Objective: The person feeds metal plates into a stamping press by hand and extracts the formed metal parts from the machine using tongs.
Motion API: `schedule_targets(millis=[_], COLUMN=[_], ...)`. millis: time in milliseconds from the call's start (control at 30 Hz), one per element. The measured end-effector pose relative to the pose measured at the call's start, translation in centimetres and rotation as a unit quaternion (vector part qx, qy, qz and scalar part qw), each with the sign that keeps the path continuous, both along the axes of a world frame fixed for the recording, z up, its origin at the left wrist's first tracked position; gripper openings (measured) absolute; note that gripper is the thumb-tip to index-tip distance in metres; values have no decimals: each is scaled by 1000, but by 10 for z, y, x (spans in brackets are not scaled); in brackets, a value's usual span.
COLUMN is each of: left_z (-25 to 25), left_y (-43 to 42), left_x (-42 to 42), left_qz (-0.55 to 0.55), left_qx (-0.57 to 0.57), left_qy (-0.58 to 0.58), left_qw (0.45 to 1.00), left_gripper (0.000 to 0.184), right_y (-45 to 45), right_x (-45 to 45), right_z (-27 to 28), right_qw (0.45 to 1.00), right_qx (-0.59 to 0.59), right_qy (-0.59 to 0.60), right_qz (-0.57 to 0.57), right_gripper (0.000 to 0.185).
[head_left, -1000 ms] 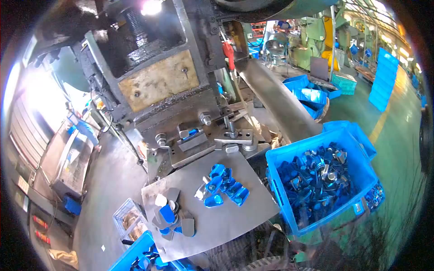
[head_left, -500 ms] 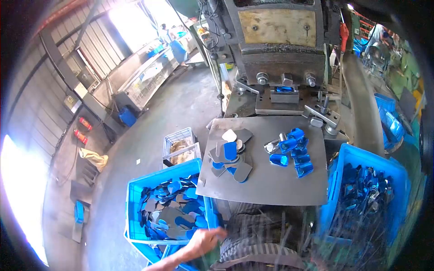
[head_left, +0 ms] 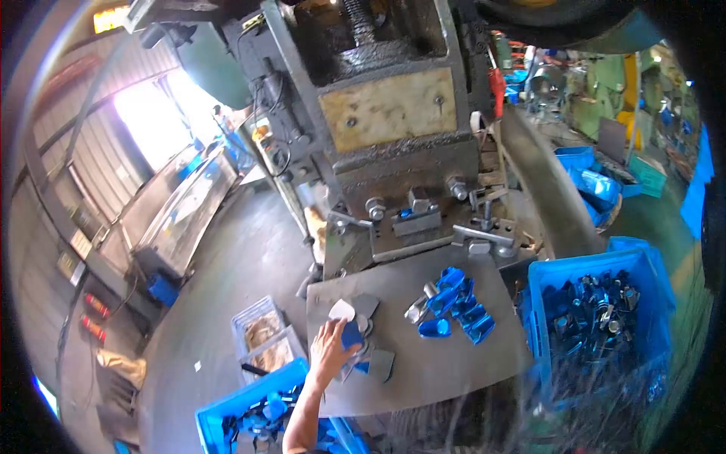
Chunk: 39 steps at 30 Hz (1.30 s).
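The left hand point(head_left: 329, 352) extends forward, palm down, fingers bent and thumb apart at a flat blue piece point(head_left: 350, 334); whether it grips cannot be told. Beneath is a metal table point(head_left: 431, 378); ahead, a press point(head_left: 389, 110); leftward, grey floor point(head_left: 234, 265).

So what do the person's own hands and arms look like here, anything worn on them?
Only the left hand shows. It is bare, with no glove, and the visible forearm is uncovered, with no watch or wristband to be seen. A ring would be too small to tell. The right hand is out of view.
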State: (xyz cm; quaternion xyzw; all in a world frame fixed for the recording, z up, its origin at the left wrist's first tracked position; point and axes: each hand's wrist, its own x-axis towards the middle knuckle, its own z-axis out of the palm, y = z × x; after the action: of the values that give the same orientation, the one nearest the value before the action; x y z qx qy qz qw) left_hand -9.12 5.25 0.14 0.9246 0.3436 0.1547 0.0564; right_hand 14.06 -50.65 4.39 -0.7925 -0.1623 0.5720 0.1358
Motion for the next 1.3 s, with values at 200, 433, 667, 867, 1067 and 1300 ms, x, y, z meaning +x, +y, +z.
schedule_targets(millis=[200,433,667,867,1067,1300], left_z=[15,26,26,23,12,8], left_y=[-15,-20,7,-8,-43,-66], left_x=[6,12,0,0,44,81], left_qz=[2,25,24,19,18,-9], left_qx=[47,45,-127,-475,-632,-585], left_qy=[10,27,-110,-389,-427,-443], left_qw=[999,998,986,789,646,679], left_gripper=[68,77,35,19,27,30], right_y=[262,465,526,438,333,294], right_x=[69,103,107,92,87,48], right_z=[39,15,-12,25,-4,10], right_qw=[907,876,871,897,801,870], right_qx=[405,455,474,415,399,310], right_qy=[-101,120,72,79,-357,-294], right_qz=[51,-112,-112,-127,268,248], right_gripper=[29,8,11,15,24,39])
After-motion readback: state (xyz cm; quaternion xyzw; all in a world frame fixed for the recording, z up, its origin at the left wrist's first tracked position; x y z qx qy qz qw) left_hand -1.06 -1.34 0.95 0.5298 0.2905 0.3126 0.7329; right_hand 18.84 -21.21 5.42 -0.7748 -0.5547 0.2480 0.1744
